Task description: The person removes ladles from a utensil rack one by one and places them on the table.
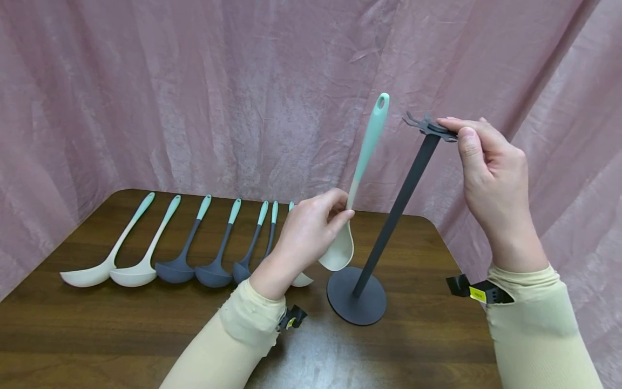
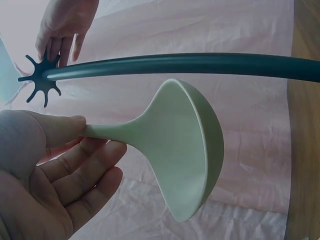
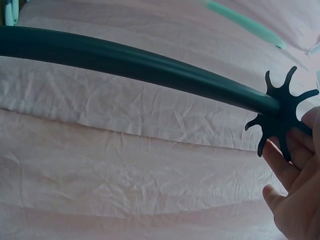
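Observation:
In the head view my left hand (image 1: 311,227) pinches a ladle (image 1: 371,135) low on its stem, mint handle up and cream bowl down. The left wrist view shows the thumb and fingers on the stem, close to the pointed-sided ladle bowl (image 2: 182,155). To the right of this ladle stands a dark utensil stand (image 1: 398,208) with a round base and a crown of curved hooks (image 3: 282,112). My right hand (image 1: 495,173) holds the crown at its right edge between thumb and fingers. The held ladle's bowl hangs beside the pole, above the base.
A row of ladles lies on the brown wooden table (image 1: 413,346) at left: cream ones (image 1: 133,275) at the far end, then several dark blue ones (image 1: 214,273). Another cream bowl (image 1: 302,280) shows partly behind my left wrist. A pink curtain (image 1: 218,97) hangs behind the table.

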`<state>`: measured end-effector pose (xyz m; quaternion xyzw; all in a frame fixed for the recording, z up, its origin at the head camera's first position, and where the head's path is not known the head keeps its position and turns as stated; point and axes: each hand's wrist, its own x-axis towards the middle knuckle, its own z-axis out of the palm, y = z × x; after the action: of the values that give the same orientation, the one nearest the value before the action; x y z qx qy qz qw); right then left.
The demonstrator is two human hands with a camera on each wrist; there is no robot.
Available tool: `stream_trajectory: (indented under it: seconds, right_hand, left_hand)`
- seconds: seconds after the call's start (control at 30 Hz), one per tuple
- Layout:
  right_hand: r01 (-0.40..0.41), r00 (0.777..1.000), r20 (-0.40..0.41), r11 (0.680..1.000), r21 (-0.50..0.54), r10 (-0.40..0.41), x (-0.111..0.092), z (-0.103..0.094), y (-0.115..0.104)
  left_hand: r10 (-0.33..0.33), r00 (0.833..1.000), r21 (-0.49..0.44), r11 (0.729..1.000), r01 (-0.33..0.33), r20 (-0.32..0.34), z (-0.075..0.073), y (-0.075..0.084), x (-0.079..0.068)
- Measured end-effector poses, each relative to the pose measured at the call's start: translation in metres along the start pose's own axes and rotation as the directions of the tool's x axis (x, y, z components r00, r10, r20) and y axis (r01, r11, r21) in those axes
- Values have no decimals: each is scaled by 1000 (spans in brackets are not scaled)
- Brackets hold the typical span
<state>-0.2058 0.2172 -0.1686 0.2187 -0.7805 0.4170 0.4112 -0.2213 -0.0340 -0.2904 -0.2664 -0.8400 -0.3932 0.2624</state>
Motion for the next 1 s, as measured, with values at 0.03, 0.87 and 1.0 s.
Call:
stream_trajectory:
  seconds: [0.03, 0.87, 1.0]
  right_hand:
    - [6, 1000, -7, 1000, -9, -6, 0, 0, 1]
    - [66, 982, -147, 938, -341, -122, -5, 3, 9]
    - [87, 974, -161, 924, -374, -157, -6, 2, 12]
  left_hand:
    - [-1, 1000, 2, 1000, 1, 0, 0, 0, 0]
    - [-32, 999, 34, 999, 31, 30, 8, -8, 2]
    - [-53, 998, 42, 998, 51, 47, 11, -12, 3]
